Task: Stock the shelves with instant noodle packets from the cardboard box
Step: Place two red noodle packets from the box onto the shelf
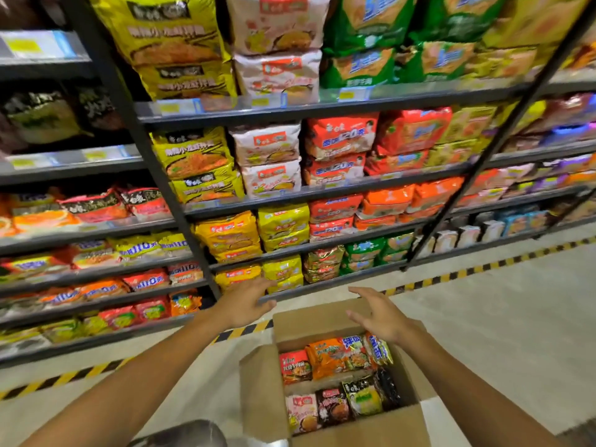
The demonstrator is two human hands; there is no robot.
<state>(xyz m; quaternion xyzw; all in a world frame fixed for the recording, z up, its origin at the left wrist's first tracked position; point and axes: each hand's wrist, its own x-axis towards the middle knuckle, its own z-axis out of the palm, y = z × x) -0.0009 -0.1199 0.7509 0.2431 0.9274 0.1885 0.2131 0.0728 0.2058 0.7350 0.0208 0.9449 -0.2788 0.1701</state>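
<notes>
An open cardboard box (267,391) stands on the floor in front of me, flaps up. Several instant noodle packets stand upright inside it, among them an orange packet (325,356), a red packet (295,366) and a black-and-green packet (362,396). My left hand (248,304) reaches forward with fingers spread, just in front of the lowest shelf edge and left of the box's far flap, holding nothing. Above the box's far right corner hovers my right hand (379,314), fingers loosely spread and empty.
Dark metal shelves (322,106) full of yellow, white, orange and green noodle multipacks rise ahead and to the left. A black-and-yellow hazard stripe (451,275) runs along the floor at the shelf base. Pale concrete floor (500,333) lies to the right.
</notes>
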